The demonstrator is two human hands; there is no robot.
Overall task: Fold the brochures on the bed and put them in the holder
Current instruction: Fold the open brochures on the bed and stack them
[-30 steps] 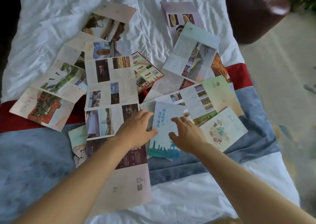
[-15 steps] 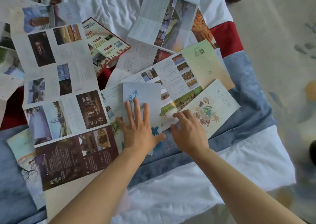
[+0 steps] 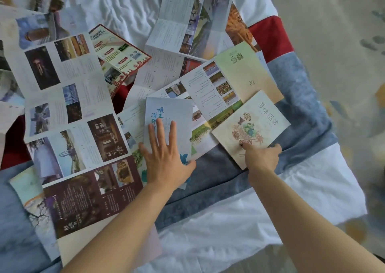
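My left hand (image 3: 164,154) lies flat with spread, straight fingers on a folded pale blue brochure (image 3: 168,110) with blue characters. This brochure rests on the bed (image 3: 218,220) near the front edge. To the right, my right hand (image 3: 260,158) pinches the lower edge of a cream brochure (image 3: 256,122) printed with a basket picture. Its thumb is on top and its fingers curl at the paper's edge. Several unfolded brochures are spread over the bed around both hands. No holder is in view.
A long white photo brochure (image 3: 62,106) and a dark maroon one (image 3: 83,199) lie at the left. A red-bordered leaflet (image 3: 116,50) and a long green-ended brochure (image 3: 239,75) lie further back. The bed's right edge drops to patterned carpet (image 3: 333,43).
My right hand left the blue brochure, moved right and took hold of the cream brochure. My left hand slid onto the blue brochure and flattened there. The view shifted closer and rightwards.
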